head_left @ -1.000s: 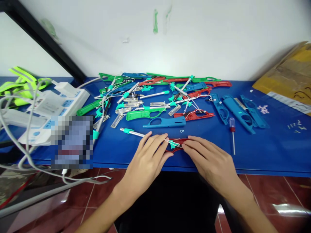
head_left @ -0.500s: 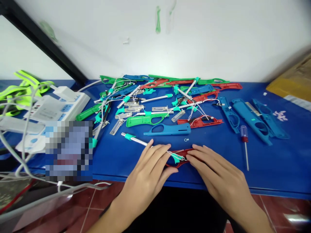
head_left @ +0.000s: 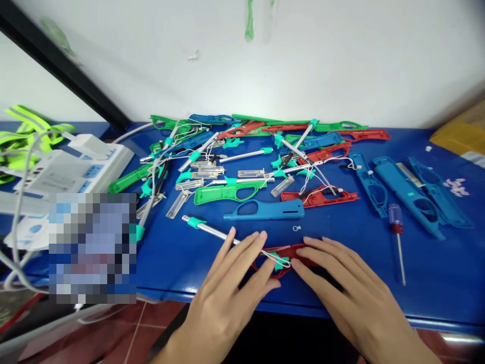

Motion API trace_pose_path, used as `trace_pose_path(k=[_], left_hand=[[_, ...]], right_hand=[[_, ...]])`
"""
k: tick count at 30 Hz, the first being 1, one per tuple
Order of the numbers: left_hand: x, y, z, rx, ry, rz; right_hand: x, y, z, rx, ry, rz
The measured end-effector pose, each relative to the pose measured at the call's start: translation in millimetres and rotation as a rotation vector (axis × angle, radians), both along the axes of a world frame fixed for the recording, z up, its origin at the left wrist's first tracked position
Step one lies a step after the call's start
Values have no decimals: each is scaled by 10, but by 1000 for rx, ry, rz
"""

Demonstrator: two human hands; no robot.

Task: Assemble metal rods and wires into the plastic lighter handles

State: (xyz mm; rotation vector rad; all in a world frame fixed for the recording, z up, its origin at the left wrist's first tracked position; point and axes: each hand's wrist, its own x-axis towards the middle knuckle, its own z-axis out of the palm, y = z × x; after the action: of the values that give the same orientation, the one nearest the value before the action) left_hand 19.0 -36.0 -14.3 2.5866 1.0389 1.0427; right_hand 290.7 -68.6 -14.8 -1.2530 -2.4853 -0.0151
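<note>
A power strip (head_left: 109, 164) (adapters (head_left: 93, 146) plugged in) beside yellow straps (head_left: 32, 123).

I see a red plastic shell (head_left: 290, 251) lying lengthwise along the near edge of the blue worktop (head_left: 170, 265), its two ends partly covered by the left hand (head_left: 229, 280) and the right hand (head_left: 343, 275). A teal piece (head_left: 282, 262) sits at its middle, crossed by thin white wires (head_left: 270, 255) that loop there. I make out a silvery tube (head_left: 214, 232), teal-collared, slanting away to the far left; its near end is hidden from me.
</note>
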Motion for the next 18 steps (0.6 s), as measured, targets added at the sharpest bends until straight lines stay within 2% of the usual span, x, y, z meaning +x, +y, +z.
trace_pose_path(k=[7, 10, 15, 18], left_hand=[[2, 32, 28, -47, 48, -24], [15, 40, 21, -58, 52, -27], [24, 47, 41, -31, 32, -15], [18, 66, 67, -33, 55, -33]], right_hand=[[30, 23, 23, -67, 18, 42], [98, 9, -25, -79, 24, 61], [149, -76, -142, -89, 116, 0], [128, -99, -133, -129, 120, -6]])
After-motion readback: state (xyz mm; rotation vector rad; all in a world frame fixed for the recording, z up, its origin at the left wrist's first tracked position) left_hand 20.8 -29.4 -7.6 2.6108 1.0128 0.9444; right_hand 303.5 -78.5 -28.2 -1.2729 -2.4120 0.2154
